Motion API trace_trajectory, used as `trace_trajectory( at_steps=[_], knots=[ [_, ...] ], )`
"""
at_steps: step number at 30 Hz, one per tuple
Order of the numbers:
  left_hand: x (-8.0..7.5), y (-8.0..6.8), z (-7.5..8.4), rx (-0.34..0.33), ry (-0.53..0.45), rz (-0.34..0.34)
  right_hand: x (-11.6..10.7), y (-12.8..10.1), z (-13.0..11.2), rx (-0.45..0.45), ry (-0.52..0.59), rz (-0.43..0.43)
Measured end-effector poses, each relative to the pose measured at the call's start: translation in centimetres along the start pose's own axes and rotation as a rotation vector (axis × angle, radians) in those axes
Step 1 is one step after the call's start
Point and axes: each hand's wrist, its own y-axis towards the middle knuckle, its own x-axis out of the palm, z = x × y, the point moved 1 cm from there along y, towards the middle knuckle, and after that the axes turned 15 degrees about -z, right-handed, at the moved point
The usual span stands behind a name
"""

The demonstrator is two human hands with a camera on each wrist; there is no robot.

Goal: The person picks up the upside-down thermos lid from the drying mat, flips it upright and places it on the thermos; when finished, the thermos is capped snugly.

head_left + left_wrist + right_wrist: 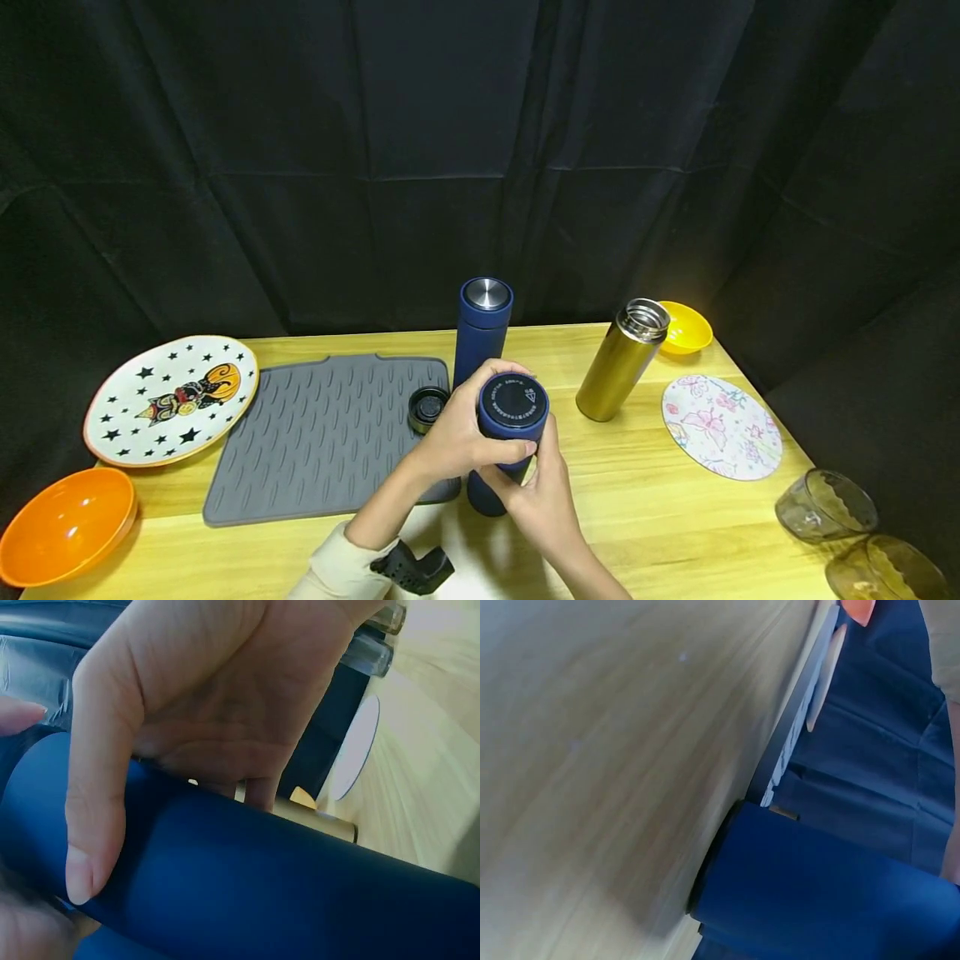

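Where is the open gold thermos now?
In the head view, the gold thermos stands right of the held blue thermos, left of the butterfly-patterned disc, partly hiding the yellow bowl.

Navy btl [247,859] | upright on tbl [637,508] | blk top [513,400] (wht print)
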Motion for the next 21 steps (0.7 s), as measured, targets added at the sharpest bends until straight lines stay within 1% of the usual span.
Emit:
trace_trajectory(
  at_steps=[6,12,19,21],
  knots=[
    [0.4,0.0,0.0,-0.024,0.024,0.046,0.0,0.0,-0.1,0.003,0.0,-0.004],
    [0.9,-0.1,0.0,-0.013,0.051,0.088,0.0,0.0,-0.1,-0.017,-0.019,0.006],
    [1.4,-0.1,0.2,0.007,0.088,0.161,0.1,0.0,-0.2,-0.013,0.003,0.011],
    [1.4,0.0,0.2,0.008,0.108,0.171,0.1,0.0,-0.2,-0.018,0.002,0.012]
  ],
)
